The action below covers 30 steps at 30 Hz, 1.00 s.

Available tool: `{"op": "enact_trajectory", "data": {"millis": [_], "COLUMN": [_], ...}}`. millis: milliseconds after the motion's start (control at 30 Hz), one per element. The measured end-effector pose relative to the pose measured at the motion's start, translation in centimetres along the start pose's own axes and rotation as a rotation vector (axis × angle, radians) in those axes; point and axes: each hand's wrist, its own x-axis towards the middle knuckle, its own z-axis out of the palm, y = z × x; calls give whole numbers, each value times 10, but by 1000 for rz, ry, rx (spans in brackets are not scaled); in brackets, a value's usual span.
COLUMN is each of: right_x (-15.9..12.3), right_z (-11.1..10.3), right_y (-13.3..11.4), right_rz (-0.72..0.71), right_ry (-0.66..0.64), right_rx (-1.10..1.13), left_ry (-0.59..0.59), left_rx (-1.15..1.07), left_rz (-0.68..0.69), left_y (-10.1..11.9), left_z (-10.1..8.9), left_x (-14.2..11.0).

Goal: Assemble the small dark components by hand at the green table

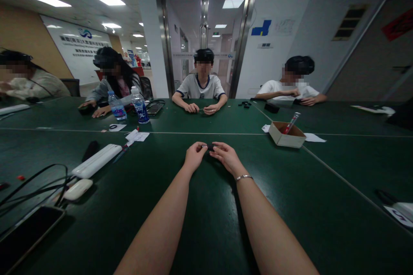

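Both my arms reach forward over the dark green table. Between my fingertips is a small dark object, too small to tell its kind. My left hand pinches its left end between thumb and fingers. From the other side, my right hand closes its fingers on the right end; a silver bracelet circles that wrist. Much of the small object is covered by my fingers.
At left lie a phone, a white earbud case, a white power strip and black cables. Two bottles stand farther back. A small open box holds a red-and-clear tube. Several people sit around the table.
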Motion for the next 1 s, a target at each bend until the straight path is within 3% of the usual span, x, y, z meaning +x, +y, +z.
{"op": "enact_trajectory", "data": {"millis": [333,1000], "right_x": [-2,-5], "right_z": [1,2], "right_y": [-1,-1], "right_rz": [-15,-50], "right_ry": [-23,-58], "right_rx": [-14,-50], "left_ry": [-25,-40], "left_rx": [-92,-113], "left_rz": [-45,-125], "left_y": [-10,4], "left_z": [2,-4], "left_x": [5,2]}}
